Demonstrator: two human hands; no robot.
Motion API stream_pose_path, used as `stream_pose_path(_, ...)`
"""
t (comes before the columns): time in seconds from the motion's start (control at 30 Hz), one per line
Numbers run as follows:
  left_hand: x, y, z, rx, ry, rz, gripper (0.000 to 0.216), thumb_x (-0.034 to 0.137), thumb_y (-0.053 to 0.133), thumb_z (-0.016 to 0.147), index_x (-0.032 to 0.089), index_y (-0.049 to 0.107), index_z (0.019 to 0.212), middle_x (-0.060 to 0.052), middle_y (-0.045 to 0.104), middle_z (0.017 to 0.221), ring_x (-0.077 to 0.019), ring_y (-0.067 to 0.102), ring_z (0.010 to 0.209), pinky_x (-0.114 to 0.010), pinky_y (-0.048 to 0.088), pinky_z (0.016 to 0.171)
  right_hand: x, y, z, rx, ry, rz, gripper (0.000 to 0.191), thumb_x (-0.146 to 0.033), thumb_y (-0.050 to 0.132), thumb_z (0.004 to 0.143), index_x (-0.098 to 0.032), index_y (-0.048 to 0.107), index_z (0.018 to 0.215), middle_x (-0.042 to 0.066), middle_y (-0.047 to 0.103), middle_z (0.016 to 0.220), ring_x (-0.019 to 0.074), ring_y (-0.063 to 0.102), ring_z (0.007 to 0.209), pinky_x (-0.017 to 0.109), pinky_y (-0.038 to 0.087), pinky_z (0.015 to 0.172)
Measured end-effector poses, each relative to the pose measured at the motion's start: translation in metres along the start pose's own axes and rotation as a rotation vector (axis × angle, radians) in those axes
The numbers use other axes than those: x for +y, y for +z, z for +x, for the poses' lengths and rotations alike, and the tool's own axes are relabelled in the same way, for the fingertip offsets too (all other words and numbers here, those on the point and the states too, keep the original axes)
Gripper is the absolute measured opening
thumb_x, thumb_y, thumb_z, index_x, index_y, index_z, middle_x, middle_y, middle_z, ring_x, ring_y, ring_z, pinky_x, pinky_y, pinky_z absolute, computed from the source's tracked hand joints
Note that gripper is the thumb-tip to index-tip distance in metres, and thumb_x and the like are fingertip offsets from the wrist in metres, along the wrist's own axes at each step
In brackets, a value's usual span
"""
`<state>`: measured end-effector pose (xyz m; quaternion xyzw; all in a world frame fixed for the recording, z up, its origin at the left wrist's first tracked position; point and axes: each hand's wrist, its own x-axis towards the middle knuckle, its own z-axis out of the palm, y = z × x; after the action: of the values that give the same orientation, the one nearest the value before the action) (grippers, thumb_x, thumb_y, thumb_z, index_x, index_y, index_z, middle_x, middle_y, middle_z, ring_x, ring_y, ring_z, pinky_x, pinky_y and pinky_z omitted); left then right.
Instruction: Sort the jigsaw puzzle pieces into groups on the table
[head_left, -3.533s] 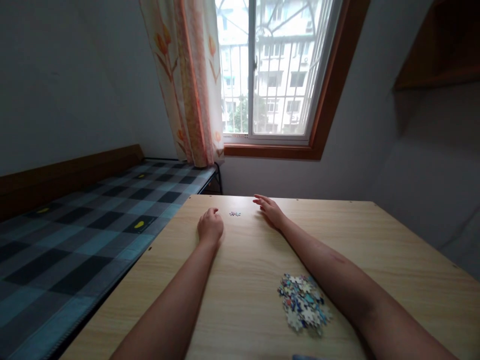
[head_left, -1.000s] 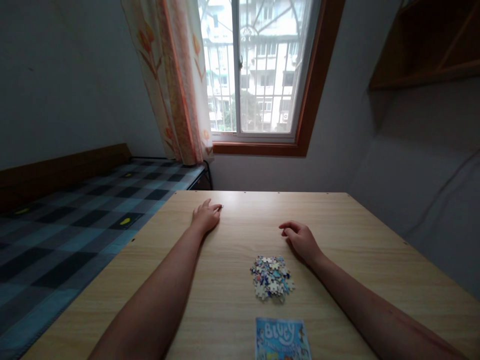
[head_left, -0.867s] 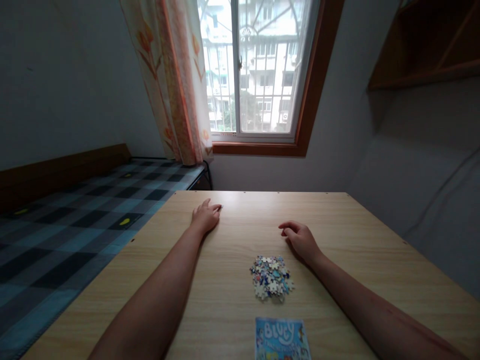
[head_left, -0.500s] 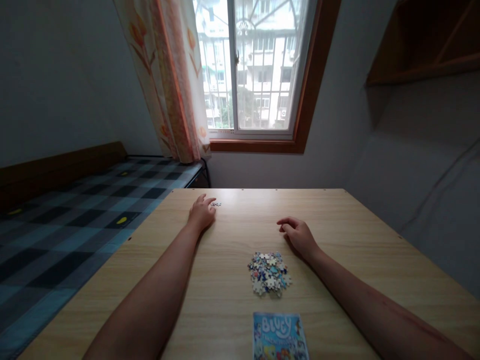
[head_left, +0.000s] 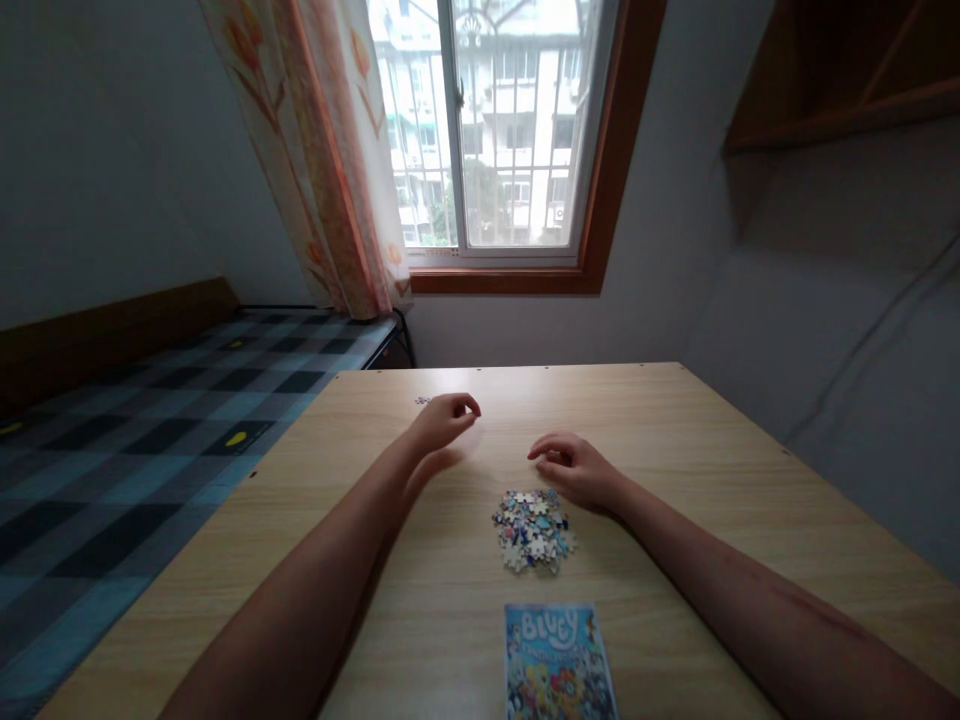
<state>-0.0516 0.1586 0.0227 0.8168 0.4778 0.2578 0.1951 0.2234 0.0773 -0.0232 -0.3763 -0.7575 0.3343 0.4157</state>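
Observation:
My left hand (head_left: 448, 420) is raised over the far middle of the wooden table (head_left: 675, 590). Its fingers curl until thumb and fingertips meet; anything between them is too small to make out. A small group of puzzle pieces (head_left: 422, 401) lies just behind and left of it. My right hand (head_left: 577, 467) rests low over the table with loosely bent fingers, thumb a little apart, and nothing visible in them. Close in front of it is a pile of jigsaw puzzle pieces (head_left: 534, 530), some showing pale backs, others coloured faces.
A blue picture card or box with "Bluey" lettering (head_left: 559, 660) lies at the near edge. Left of the table is a bed with a checked cover (head_left: 172, 400). Beyond are a curtain (head_left: 330, 150) and a window (head_left: 517, 150); a wooden shelf (head_left: 840, 130) hangs at right.
My left hand has lifted off from beside the small group of pieces and moved right, its fingers closing. My right hand has shifted slightly left, its thumb and fingers parting. The view tilted slightly.

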Motion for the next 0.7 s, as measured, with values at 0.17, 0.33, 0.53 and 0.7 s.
stream_pose_path(0.17, 0.032, 0.011, 0.0, -0.613, -0.017, -0.131, 0.031, 0.046, 0.065, 0.077, 0.016, 0.07, 0.083, 0.002, 0.058, 0.068, -0.0118, 0.047, 0.062, -0.026, 0.033, 0.059, -0.006, -0.01, 0.0, -0.097, -0.073, -0.079, 0.012, -0.031, 0.069, 0.084, -0.021, 0.076, 0.079, 0.01, 0.072, 0.106, 0.0245, 0.066, 0.101, 0.041, 0.048, 0.095)
stream_pose_path(0.33, 0.048, 0.008, -0.004, -0.811, -0.038, -0.013, 0.038, 0.054, 0.069, 0.074, 0.018, 0.069, 0.084, 0.001, 0.064, 0.075, -0.0133, 0.052, 0.068, -0.025, 0.036, 0.061, -0.006, -0.007, -0.002, -0.086, -0.086, -0.123, 0.012, -0.029, 0.069, 0.084, -0.021, 0.075, 0.077, 0.009, 0.073, 0.102, 0.0241, 0.066, 0.098, 0.04, 0.048, 0.093)
stream_pose_path(0.53, 0.075, 0.009, -0.008, -0.819, -0.024, 0.305, 0.046, 0.064, 0.064, 0.076, 0.019, 0.071, 0.085, -0.001, 0.068, 0.077, -0.015, 0.054, 0.068, -0.027, 0.037, 0.061, -0.005, -0.005, 0.0, -0.047, -0.039, -0.069, 0.018, -0.031, 0.066, 0.085, -0.019, 0.072, 0.073, 0.009, 0.073, 0.096, 0.0221, 0.066, 0.092, 0.037, 0.05, 0.088)
stream_pose_path(0.7, 0.083, 0.009, -0.011, -0.793, -0.002, 0.386, 0.046, 0.064, 0.065, 0.074, 0.019, 0.071, 0.083, -0.001, 0.067, 0.073, -0.0151, 0.052, 0.064, -0.028, 0.037, 0.061, 0.002, -0.015, 0.004, -0.146, 0.142, 0.172, 0.018, -0.033, 0.076, 0.077, -0.018, 0.074, 0.087, 0.012, 0.069, 0.119, 0.0244, 0.064, 0.112, 0.04, 0.048, 0.102)
